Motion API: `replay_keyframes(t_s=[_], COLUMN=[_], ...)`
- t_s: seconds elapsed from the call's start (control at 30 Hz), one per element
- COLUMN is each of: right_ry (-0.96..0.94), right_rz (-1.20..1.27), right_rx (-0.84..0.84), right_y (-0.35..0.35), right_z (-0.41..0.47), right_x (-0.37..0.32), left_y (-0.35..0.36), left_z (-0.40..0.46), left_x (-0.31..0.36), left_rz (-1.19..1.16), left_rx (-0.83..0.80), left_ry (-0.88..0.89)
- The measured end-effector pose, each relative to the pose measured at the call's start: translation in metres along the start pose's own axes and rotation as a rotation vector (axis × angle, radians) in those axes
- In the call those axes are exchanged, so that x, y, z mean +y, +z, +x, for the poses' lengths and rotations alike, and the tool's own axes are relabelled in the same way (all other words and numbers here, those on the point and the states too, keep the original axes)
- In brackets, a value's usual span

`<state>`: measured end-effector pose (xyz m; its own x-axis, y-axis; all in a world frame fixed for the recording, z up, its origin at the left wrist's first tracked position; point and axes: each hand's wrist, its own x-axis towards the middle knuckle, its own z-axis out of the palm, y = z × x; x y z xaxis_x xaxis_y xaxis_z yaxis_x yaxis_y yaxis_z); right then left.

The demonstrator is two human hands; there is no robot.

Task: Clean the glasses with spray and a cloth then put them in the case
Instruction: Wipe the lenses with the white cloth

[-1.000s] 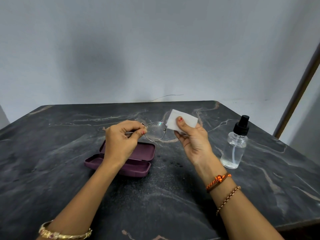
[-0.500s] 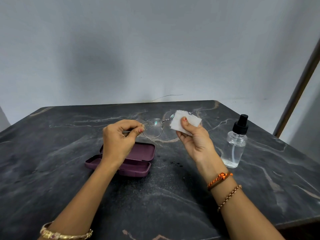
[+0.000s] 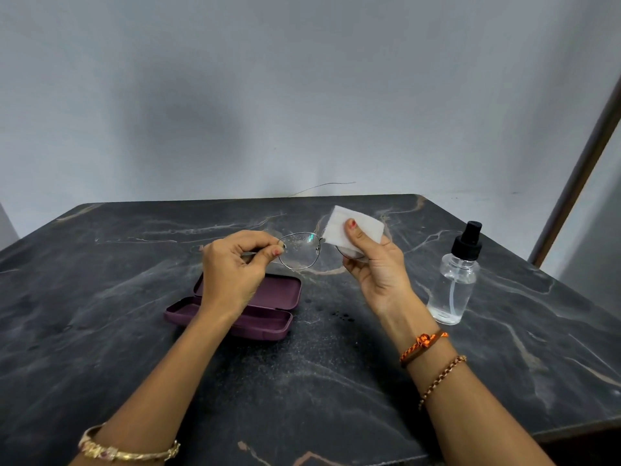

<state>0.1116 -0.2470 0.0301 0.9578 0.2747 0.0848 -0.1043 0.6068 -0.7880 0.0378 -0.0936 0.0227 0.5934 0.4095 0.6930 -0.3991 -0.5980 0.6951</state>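
Thin metal-framed glasses [image 3: 300, 251] hang in the air above the table's middle, droplets speckling the visible lens. My left hand [image 3: 235, 267] pinches the frame at its left hinge between thumb and forefinger. My right hand [image 3: 376, 264] holds a white cloth [image 3: 354, 230], thumb on top, folded over the right lens, which is mostly hidden. The purple case [image 3: 255, 306] lies open on the table beneath my left hand. A clear spray bottle [image 3: 455, 280] with a black nozzle stands upright to the right.
The dark marble table [image 3: 302, 381] carries a few wet spots in front of the case. A grey wall rises behind, and a brown door frame [image 3: 578, 176] slants at the far right. Bangles and bracelets circle both wrists.
The white cloth in my right hand has shifted over the right lens and spread flatter. The glasses stay between my hands at about the same height.
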Motion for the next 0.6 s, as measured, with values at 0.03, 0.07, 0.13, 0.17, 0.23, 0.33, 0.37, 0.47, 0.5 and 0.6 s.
replay_keyframes(t_s=[0.03, 0.07, 0.13, 0.17, 0.23, 0.33, 0.37, 0.47, 0.5, 0.6], right_ry=[0.023, 0.052, 0.098, 0.108, 0.104, 0.077, 0.064, 0.048, 0.043, 0.006], right_rz=[0.022, 0.066, 0.187, 0.239, 0.306, 0.326, 0.304, 0.195, 0.162, 0.123], right_rx=[0.02, 0.043, 0.062, 0.054, 0.027, 0.009, 0.007, 0.009, 0.008, -0.015], right_y=[0.0, 0.0002, 0.0002, 0.0002, 0.0002, 0.0011, 0.0015, 0.0016, 0.0015, 0.0025], right_z=[0.0002, 0.0009, 0.0022, 0.0027, 0.0035, 0.0038, 0.0039, 0.0035, 0.0032, 0.0017], right_x=[0.0005, 0.0011, 0.0011, 0.0006, -0.0007, -0.0013, -0.0011, 0.0, 0.0003, 0.0011], left_y=[0.0003, 0.0005, 0.0009, 0.0007, -0.0004, -0.0016, -0.0015, -0.0004, 0.0001, 0.0008], left_z=[-0.0001, -0.0001, -0.0002, 0.0, 0.0007, 0.0011, 0.001, -0.0002, -0.0009, -0.0018], left_x=[0.0006, 0.0013, 0.002, 0.002, 0.0014, 0.0006, 0.0002, -0.0011, -0.0015, -0.0019], left_rz=[0.005, 0.008, 0.01, 0.008, 0.0, 0.001, 0.003, 0.012, 0.016, 0.021], left_rx=[-0.002, -0.006, -0.01, -0.008, 0.0, -0.006, -0.009, -0.017, -0.02, -0.024], left_ry=[0.006, 0.012, 0.019, 0.019, 0.015, 0.021, 0.022, 0.024, 0.026, 0.027])
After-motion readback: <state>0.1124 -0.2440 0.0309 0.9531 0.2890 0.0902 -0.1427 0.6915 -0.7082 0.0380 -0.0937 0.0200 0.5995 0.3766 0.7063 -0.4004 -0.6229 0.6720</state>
